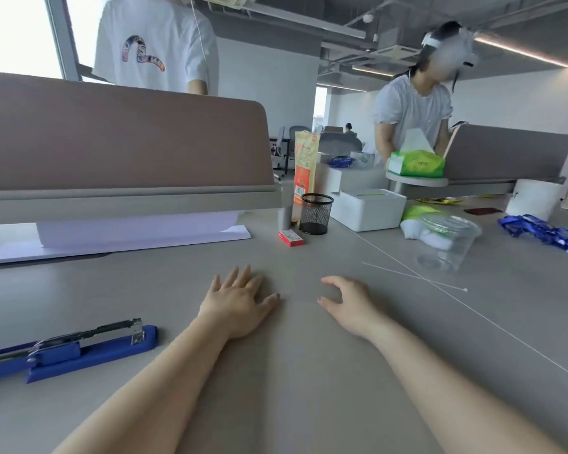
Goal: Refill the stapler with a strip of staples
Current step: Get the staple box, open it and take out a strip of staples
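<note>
A long blue stapler point(79, 350) lies on the grey desk point(292, 388) at the lower left, its metal staple channel exposed on top. A small red staple box point(290, 238) sits farther back, near the middle of the desk. My left hand point(240, 299) rests flat on the desk with fingers spread, right of the stapler and apart from it. My right hand point(348, 303) hovers just beside it with fingers loosely curled, holding nothing. No loose strip of staples shows.
A stack of white paper point(138, 234) lies under the brown divider point(122, 139). A black mesh cup point(316, 213), white box point(369, 208), clear plastic container point(446, 240), blue lanyards point(545, 231) and a thin white cord point(440, 283) lie to the right. Two people stand behind.
</note>
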